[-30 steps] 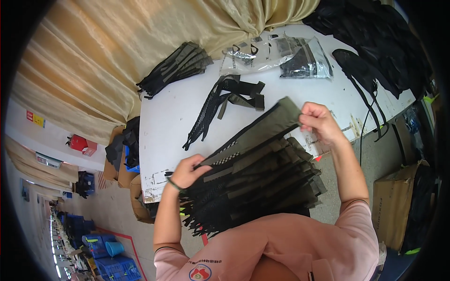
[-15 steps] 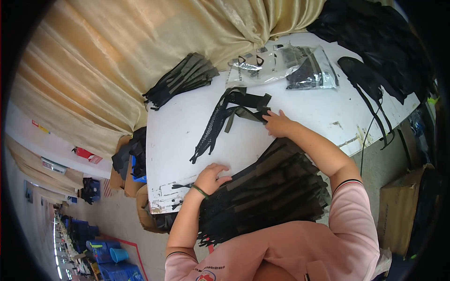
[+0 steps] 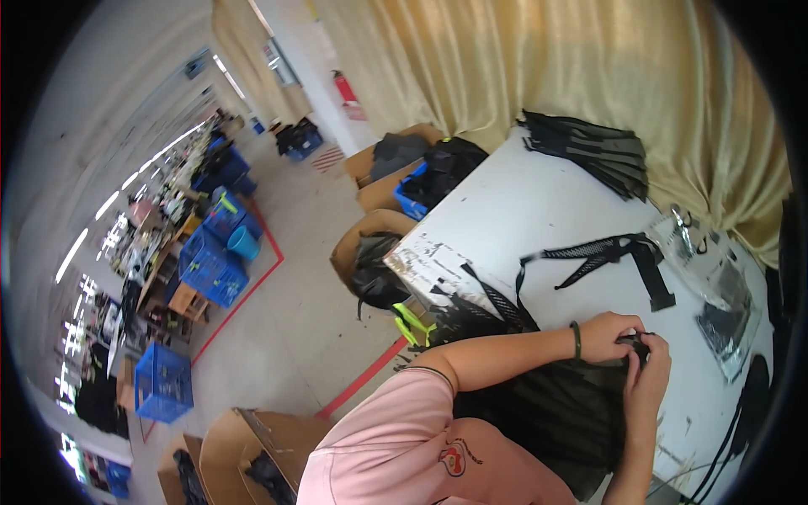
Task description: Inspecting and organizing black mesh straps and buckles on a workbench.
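"Hands first: what changed?"
"Right bare hand (image 3: 646, 383) was at the olive fabric strip's end, left bare hand (image 3: 613, 338) well apart. Now they've met. View swung left too; grey floor (image 3: 295, 295) fills more."
"Grip?"
"Both sets of fingers pinching a small dark fabric end (image 3: 637, 347) between them. Neither hand's free."
"Which piece is it?"
"Can't tell, fingers cover most. Olive strip no longer shows beside the black mesh strap with solid band (image 3: 650, 273), which lies on the flat white tabletop (image 3: 488, 227)."
"Heap?"
"Loose black and dark-olive fabric strips (image 3: 547, 404), below the forearms at the table's near edge."
"So what's it mean?"
"My read: reaching's done, close two-handed fingerwork on one piece. Heap's left alone for now."
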Demonstrator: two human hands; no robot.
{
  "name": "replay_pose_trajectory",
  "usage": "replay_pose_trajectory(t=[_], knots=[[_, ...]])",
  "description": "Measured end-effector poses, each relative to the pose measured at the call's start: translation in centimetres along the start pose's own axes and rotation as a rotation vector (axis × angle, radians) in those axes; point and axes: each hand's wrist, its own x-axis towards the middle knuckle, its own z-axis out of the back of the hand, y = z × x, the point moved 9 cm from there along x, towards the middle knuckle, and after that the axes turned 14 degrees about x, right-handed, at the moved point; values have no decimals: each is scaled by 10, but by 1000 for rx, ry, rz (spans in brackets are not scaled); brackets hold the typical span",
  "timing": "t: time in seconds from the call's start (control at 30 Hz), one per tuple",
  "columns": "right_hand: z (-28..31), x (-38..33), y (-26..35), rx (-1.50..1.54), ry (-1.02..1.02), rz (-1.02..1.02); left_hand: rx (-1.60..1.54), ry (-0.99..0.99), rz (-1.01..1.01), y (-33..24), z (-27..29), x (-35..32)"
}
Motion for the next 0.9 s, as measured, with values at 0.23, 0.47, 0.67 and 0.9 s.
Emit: replay_pose_trajectory(t=[0.23, 0.47, 0.67, 0.9], knots=[[-10, -29, -35, -19, 14, -199, -427, 40, 147, 21, -22, -7], [-9, -30, -41, -32, 2, -193, -357, 71, 215, 28, -20, -19], [-8, -28, -29, 111, 31, -296, -493, 62, 211, 24, -19, -18], [-6, -28, -34, 142, 13, -253, -391, 66, 177, 22, -15, -20]])
